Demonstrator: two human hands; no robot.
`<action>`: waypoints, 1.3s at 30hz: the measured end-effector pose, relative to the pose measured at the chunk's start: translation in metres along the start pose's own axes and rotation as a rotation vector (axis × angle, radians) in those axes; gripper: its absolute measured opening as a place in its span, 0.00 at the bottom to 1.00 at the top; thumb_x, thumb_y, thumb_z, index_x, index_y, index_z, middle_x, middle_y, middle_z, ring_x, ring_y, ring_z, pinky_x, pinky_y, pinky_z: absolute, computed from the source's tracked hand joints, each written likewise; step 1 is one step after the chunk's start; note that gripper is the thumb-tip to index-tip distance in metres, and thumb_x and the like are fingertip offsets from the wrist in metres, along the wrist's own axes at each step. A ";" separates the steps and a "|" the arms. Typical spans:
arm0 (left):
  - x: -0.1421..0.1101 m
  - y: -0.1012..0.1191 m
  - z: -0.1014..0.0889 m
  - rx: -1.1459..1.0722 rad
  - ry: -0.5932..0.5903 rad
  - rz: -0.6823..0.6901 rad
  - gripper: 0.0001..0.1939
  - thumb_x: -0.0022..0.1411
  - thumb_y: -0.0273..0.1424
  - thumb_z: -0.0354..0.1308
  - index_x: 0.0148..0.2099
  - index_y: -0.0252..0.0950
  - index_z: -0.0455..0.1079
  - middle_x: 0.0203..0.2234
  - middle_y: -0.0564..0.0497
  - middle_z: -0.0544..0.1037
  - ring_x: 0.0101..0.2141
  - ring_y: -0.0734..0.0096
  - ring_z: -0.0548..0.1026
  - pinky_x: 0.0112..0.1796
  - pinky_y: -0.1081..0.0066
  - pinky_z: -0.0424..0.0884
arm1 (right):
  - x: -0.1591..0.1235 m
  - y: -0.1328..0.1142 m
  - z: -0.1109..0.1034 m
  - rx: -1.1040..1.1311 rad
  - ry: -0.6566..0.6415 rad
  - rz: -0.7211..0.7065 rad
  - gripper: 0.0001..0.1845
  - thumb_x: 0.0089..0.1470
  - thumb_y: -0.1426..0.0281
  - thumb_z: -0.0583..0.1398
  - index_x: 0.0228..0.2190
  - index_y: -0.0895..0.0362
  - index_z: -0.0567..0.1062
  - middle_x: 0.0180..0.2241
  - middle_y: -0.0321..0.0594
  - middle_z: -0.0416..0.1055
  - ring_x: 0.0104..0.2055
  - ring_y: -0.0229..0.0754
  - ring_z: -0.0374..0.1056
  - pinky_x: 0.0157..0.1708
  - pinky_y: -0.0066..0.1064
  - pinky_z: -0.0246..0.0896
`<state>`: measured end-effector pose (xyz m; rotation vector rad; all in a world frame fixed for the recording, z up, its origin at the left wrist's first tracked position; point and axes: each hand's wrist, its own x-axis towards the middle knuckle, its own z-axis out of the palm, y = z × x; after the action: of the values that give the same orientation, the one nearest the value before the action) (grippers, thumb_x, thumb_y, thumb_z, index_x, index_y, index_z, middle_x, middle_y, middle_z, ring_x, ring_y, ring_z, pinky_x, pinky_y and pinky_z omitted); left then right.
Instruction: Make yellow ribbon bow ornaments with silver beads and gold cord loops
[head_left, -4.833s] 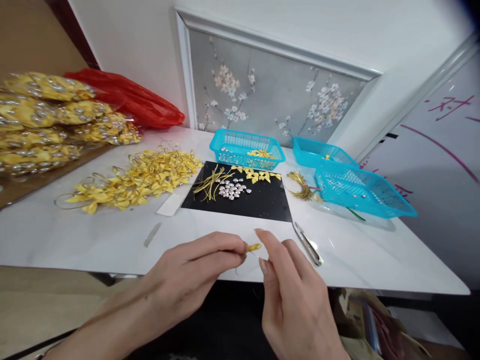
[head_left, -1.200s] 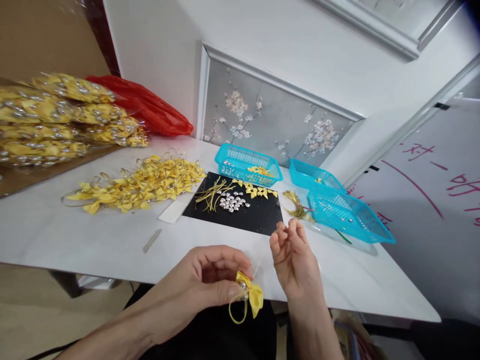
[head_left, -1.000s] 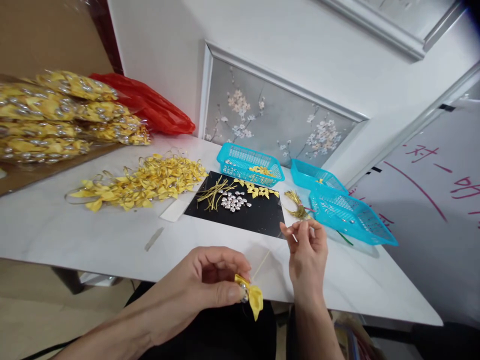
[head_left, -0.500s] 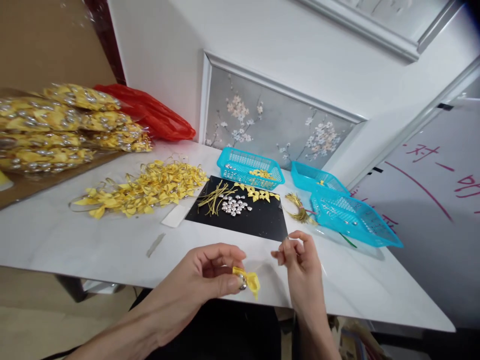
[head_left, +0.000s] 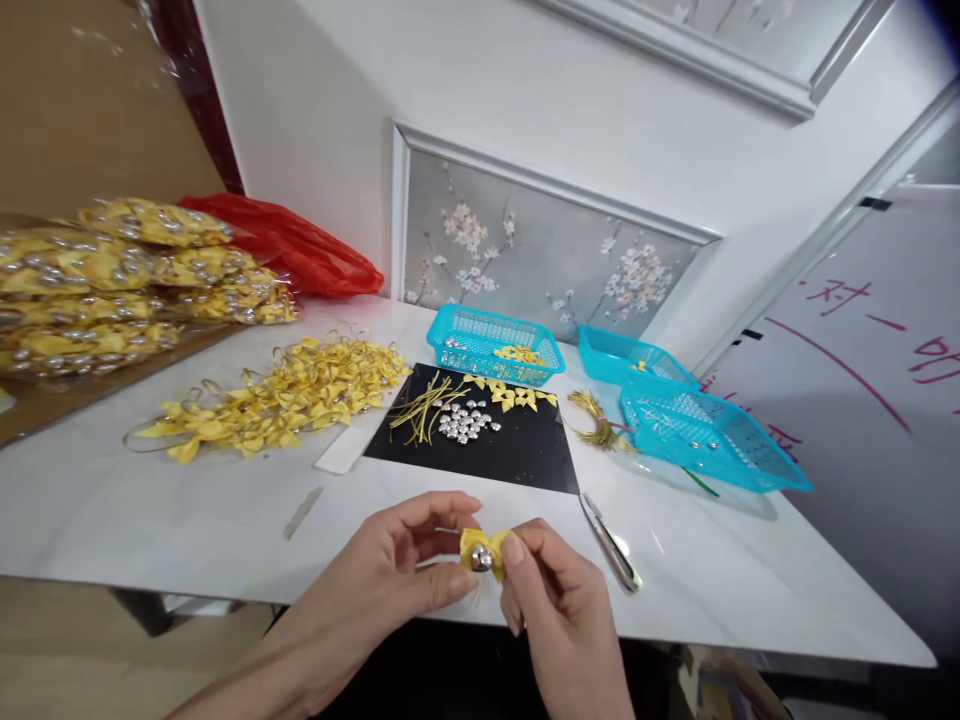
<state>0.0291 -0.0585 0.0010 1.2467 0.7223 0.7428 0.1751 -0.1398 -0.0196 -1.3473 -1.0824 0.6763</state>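
A small yellow ribbon bow (head_left: pixel 470 543) with a shiny silver bell-like bead (head_left: pixel 481 558) at its middle is held between both hands above the table's front edge. My left hand (head_left: pixel 412 560) pinches its left side between thumb and fingers. On the other side, the thumb and fingers of my right hand (head_left: pixel 555 590) grip the right loop. Thin pale strands show below the bow. To the right of my right hand lies a metal cutter or knife (head_left: pixel 611 545). Beyond the hands, a black mat (head_left: pixel 472 467) carries silver beads (head_left: pixel 465 421), gold ties (head_left: pixel 426 408) and yellow bows (head_left: pixel 517 393).
A pile of finished-looking yellow bows (head_left: pixel 285 395) lies at left, with bagged bows (head_left: pixel 112 290) and a red plastic bag (head_left: pixel 300 250) behind. Blue baskets (head_left: pixel 495 350) stand along the wall. A bundle of gold ties (head_left: pixel 596 425) sits beside the right-hand blue basket (head_left: pixel 712 440).
My right hand has moved left and down and now grips the bow's right loop. The bow has turned so its silver bead faces me. The metal tool has come into sight.
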 end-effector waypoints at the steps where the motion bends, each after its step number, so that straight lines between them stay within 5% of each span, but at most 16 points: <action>1: 0.000 0.001 0.000 0.068 0.048 0.089 0.18 0.48 0.31 0.72 0.44 0.42 0.79 0.38 0.49 0.81 0.39 0.63 0.77 0.40 0.68 0.74 | 0.000 0.001 0.001 -0.025 0.056 -0.044 0.19 0.63 0.59 0.54 0.24 0.56 0.69 0.20 0.30 0.58 0.21 0.34 0.55 0.20 0.25 0.52; 5: -0.004 0.003 0.004 0.390 0.173 0.381 0.04 0.53 0.31 0.67 0.34 0.45 0.81 0.36 0.51 0.82 0.36 0.63 0.78 0.40 0.70 0.76 | -0.002 0.009 0.006 -0.229 0.239 -0.401 0.11 0.62 0.71 0.56 0.27 0.56 0.71 0.25 0.35 0.65 0.26 0.35 0.63 0.24 0.25 0.59; 9: -0.006 0.001 0.011 0.230 0.059 0.149 0.09 0.55 0.35 0.67 0.41 0.46 0.82 0.38 0.51 0.85 0.39 0.61 0.81 0.41 0.70 0.78 | -0.007 0.016 0.020 -0.359 0.337 -0.605 0.08 0.60 0.79 0.56 0.35 0.56 0.73 0.30 0.39 0.68 0.29 0.35 0.67 0.29 0.25 0.66; 14: 0.000 0.003 0.009 0.108 0.013 -0.013 0.10 0.57 0.38 0.67 0.40 0.42 0.82 0.36 0.52 0.85 0.39 0.63 0.80 0.43 0.71 0.76 | -0.014 0.013 0.024 -0.313 0.216 -0.553 0.13 0.61 0.78 0.56 0.44 0.54 0.75 0.36 0.43 0.72 0.37 0.39 0.73 0.38 0.29 0.72; 19: 0.012 0.004 0.002 0.180 0.020 -0.067 0.15 0.57 0.38 0.66 0.45 0.38 0.78 0.36 0.49 0.84 0.39 0.62 0.81 0.43 0.68 0.75 | -0.012 -0.008 -0.012 -0.161 0.219 -0.433 0.14 0.62 0.76 0.55 0.44 0.52 0.77 0.37 0.41 0.71 0.30 0.36 0.71 0.30 0.28 0.71; 21: 0.017 0.001 -0.001 0.318 0.013 -0.039 0.17 0.59 0.38 0.64 0.48 0.37 0.76 0.35 0.49 0.83 0.37 0.62 0.81 0.40 0.68 0.75 | -0.008 -0.019 -0.029 -0.067 0.243 -0.437 0.17 0.63 0.77 0.54 0.46 0.51 0.76 0.38 0.40 0.70 0.23 0.31 0.67 0.23 0.26 0.67; 24: 0.024 -0.004 -0.003 0.673 -0.028 0.055 0.13 0.62 0.36 0.57 0.45 0.37 0.77 0.32 0.49 0.81 0.32 0.63 0.78 0.34 0.68 0.72 | -0.003 -0.032 -0.045 -0.027 0.315 -0.553 0.18 0.61 0.79 0.55 0.48 0.52 0.76 0.37 0.40 0.69 0.25 0.33 0.69 0.23 0.29 0.66; 27: 0.029 -0.006 -0.005 0.968 -0.049 0.134 0.12 0.61 0.31 0.54 0.39 0.39 0.79 0.31 0.49 0.79 0.29 0.64 0.75 0.32 0.67 0.69 | 0.001 -0.037 -0.046 -0.101 0.423 -0.614 0.18 0.60 0.81 0.56 0.46 0.53 0.78 0.34 0.39 0.69 0.29 0.36 0.71 0.27 0.31 0.67; 30: 0.034 -0.005 -0.008 1.020 -0.046 0.163 0.11 0.59 0.28 0.55 0.37 0.38 0.80 0.32 0.48 0.79 0.32 0.64 0.76 0.35 0.67 0.70 | 0.003 -0.032 -0.042 -0.193 0.458 -0.632 0.18 0.59 0.80 0.57 0.46 0.52 0.79 0.35 0.39 0.70 0.31 0.37 0.73 0.28 0.30 0.67; 34: 0.040 -0.005 -0.012 1.037 -0.052 0.201 0.10 0.58 0.25 0.56 0.34 0.38 0.80 0.34 0.50 0.82 0.40 0.62 0.76 0.41 0.68 0.69 | 0.007 -0.016 -0.038 -0.221 0.313 -0.605 0.18 0.59 0.79 0.57 0.47 0.52 0.78 0.36 0.40 0.71 0.31 0.37 0.73 0.28 0.30 0.68; 39: 0.043 -0.006 -0.014 1.066 -0.033 0.234 0.10 0.60 0.26 0.56 0.35 0.38 0.80 0.36 0.49 0.82 0.39 0.63 0.77 0.39 0.68 0.70 | 0.014 -0.002 -0.033 -0.179 0.153 -0.522 0.17 0.62 0.77 0.55 0.48 0.53 0.76 0.34 0.39 0.70 0.34 0.38 0.74 0.34 0.31 0.71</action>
<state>0.0422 -0.0166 -0.0104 2.3304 0.9986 0.5057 0.2097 -0.1412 -0.0112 -1.1712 -1.3208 0.0926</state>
